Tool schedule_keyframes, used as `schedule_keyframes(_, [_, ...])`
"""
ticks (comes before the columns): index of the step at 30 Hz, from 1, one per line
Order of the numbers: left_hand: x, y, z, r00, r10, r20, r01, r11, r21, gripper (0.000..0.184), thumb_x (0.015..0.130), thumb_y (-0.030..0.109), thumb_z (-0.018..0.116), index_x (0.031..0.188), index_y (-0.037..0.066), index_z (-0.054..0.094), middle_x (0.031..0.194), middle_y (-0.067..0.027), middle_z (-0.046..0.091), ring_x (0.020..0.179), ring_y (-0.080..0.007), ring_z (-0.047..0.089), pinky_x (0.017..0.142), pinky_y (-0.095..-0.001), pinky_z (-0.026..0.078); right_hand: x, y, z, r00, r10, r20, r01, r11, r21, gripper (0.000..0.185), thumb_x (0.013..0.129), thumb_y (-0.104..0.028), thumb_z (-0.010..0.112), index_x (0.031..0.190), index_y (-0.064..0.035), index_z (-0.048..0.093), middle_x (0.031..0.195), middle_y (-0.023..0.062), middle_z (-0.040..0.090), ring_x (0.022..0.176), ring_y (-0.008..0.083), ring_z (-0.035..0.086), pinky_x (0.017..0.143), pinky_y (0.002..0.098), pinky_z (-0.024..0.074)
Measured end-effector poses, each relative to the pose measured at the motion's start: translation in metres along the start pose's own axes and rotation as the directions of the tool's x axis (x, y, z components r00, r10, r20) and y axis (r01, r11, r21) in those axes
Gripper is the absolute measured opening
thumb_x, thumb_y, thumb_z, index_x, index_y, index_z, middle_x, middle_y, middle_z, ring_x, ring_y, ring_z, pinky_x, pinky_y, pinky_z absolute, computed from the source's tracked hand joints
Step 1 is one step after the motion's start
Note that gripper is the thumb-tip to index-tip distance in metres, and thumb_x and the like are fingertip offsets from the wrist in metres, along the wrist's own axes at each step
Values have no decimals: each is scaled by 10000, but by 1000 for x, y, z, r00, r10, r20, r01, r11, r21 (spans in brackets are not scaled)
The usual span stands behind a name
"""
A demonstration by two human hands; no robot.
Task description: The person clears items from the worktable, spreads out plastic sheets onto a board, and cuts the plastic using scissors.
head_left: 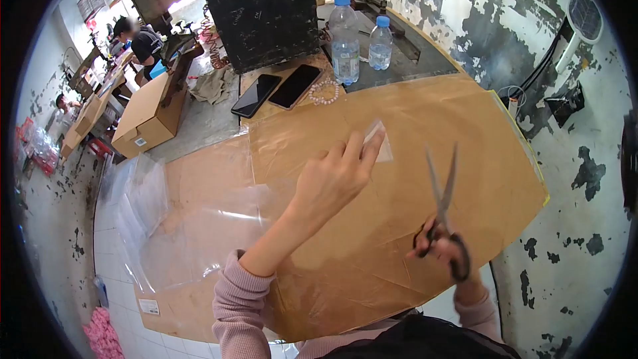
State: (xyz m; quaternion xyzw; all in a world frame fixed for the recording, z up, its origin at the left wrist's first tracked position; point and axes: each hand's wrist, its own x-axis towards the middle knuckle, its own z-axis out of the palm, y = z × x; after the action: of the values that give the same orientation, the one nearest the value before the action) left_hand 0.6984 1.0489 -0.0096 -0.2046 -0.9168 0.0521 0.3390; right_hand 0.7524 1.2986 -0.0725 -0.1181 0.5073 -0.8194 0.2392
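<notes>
My left hand (335,176) reaches over the middle of the brown-covered table (492,159), its fingers closed on a small clear plastic piece (385,153). My right hand (438,246), lower and to the right, grips a pair of scissors (444,199) by the black handles. Their blades stand apart and point away from me, with nothing between them. Sheets of clear plastic (193,239) lie to the left of my left forearm.
Two phones (296,86), a beaded bracelet (323,92) and two water bottles (345,46) sit at the far edge by a black box (259,13). A cardboard box (149,116) stands back left. A peeling wall (578,179) borders the right. People sit farther off, upper left.
</notes>
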Motion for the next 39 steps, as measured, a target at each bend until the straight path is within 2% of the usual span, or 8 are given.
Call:
schedule_keyframes(1, [0, 6, -4, 999, -13, -38, 15, 999, 41, 488, 767, 40, 556, 1247, 125, 528, 812, -24, 518, 620, -120, 560, 480, -250, 458, -9, 4, 16, 996, 37, -80, -46, 993, -109, 396, 820, -254, 584, 1087, -7, 428, 838, 90, 500, 770, 179, 538, 770, 332, 498])
schedule_keyframes(4, [-4, 15, -1, 991, -7, -135, 18, 997, 80, 536, 758, 16, 569, 1281, 116, 508, 798, -18, 498, 597, -104, 536, 463, -231, 448, -20, 23, 42, 988, 135, -79, -123, 983, 135, 368, 815, -217, 599, 1066, -2, 436, 820, 87, 506, 724, 165, 545, 724, 314, 500])
schedule_keyframes(8, [-12, 22, -1, 985, 63, -162, -34, 984, 174, 536, 757, -8, 586, 1277, 102, 519, 797, -27, 507, 586, -105, 519, 475, -219, 445, -17, 23, 55, 983, 83, -162, -86, 996, -11, 326, 806, -144, 627, 1046, 1, 460, 752, 46, 507, 648, 106, 525, 602, 255, 474])
schedule_keyframes(13, [-11, 23, -1, 982, -15, -187, 38, 992, 120, 515, 771, -19, 578, 1270, 98, 526, 802, -39, 516, 598, -112, 529, 490, -232, 454, -12, 17, 58, 961, 28, -274, -98, 964, -246, 318, 773, -117, 689, 1012, -1, 514, 671, 4, 507, 543, 45, 479, 460, 184, 396])
schedule_keyframes(26, [-9, 15, 2, 979, -50, -196, 76, 989, 123, 515, 762, -14, 588, 1258, 113, 540, 782, -27, 515, 561, -97, 507, 470, -224, 439, -9, 28, 65, 940, -1, -342, -92, 962, -257, 317, 756, -140, 728, 987, -8, 557, 633, -7, 516, 466, 41, 457, 404, 189, 348])
schedule_keyframes(28, [-9, 10, 8, 965, 7, -261, 39, 985, 170, 525, 739, 17, 562, 1258, 94, 537, 731, 1, 463, 545, -82, 442, 447, -188, 394, -9, 28, 65, 939, -9, -343, -87, 961, -263, 315, 755, -143, 730, 983, -8, 560, 630, -7, 517, 465, 41, 457, 403, 188, 346])
schedule_keyframes(31, [-9, 8, 10, 952, 38, -302, 19, 983, 184, 528, 723, 35, 548, 1248, 94, 548, 701, 19, 431, 533, -74, 404, 433, -170, 361, -8, 27, 63, 949, -42, -312, -76, 932, -355, 211, 793, -51, 606, 967, 15, 507, 577, 45, 515, 421, 88, 486, 384, 212, 381])
schedule_keyframes(39, [-8, 6, 10, 940, 47, -338, 5, 988, 153, 523, 683, 52, 554, 1203, 102, 585, 685, 26, 411, 518, -73, 384, 433, -167, 327, -10, 25, 64, 938, -4, -345, -124, 930, -346, 214, 786, -55, 622, 957, 10, 511, 571, 28, 508, 415, 80, 479, 383, 206, 375])
